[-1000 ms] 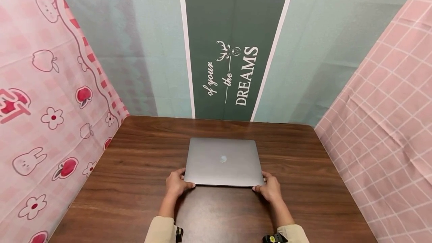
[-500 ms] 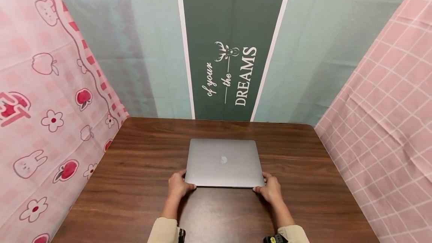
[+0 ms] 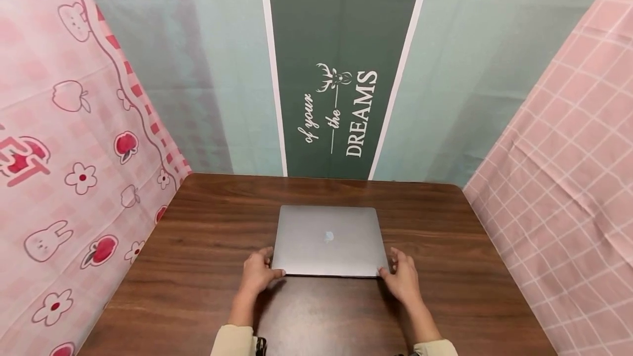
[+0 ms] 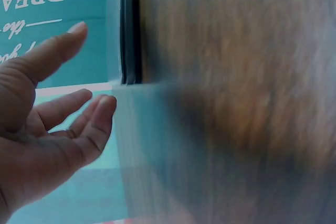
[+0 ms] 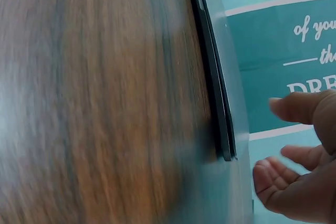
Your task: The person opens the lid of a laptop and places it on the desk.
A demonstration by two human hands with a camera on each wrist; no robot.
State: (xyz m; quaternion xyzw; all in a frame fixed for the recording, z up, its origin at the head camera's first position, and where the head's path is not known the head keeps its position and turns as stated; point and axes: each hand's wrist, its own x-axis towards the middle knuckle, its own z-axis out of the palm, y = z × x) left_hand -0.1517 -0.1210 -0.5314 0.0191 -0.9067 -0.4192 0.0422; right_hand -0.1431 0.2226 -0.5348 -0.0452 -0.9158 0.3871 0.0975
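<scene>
A closed silver laptop [image 3: 316, 251] with a pale logo on its lid lies flat on the wooden table [image 3: 207, 224]. At its near left corner is my left hand [image 3: 256, 273], thumb tip by the front edge and fingers along the side. The left wrist view shows that thumb and the bent fingers spread a little off the laptop's dark edge [image 4: 130, 40]. My right hand [image 3: 404, 282] stands just off the near right corner with its fingers loosely parted. In the right wrist view, a gap shows between its fingers [image 5: 266, 179] and the laptop's edge [image 5: 212, 82].
A blue-green cloth with a dark green printed panel [image 3: 331, 26] hangs behind the table. Pink patterned cloth [image 3: 99, 125] borders the left side and pink checked cloth [image 3: 564, 180] the right. A dark band [image 3: 260, 346] is at my left wrist.
My right hand has let go of the laptop's near right corner and moved slightly outward. My left hand has loosened from the left corner and shifted slightly left. The laptop stays put.
</scene>
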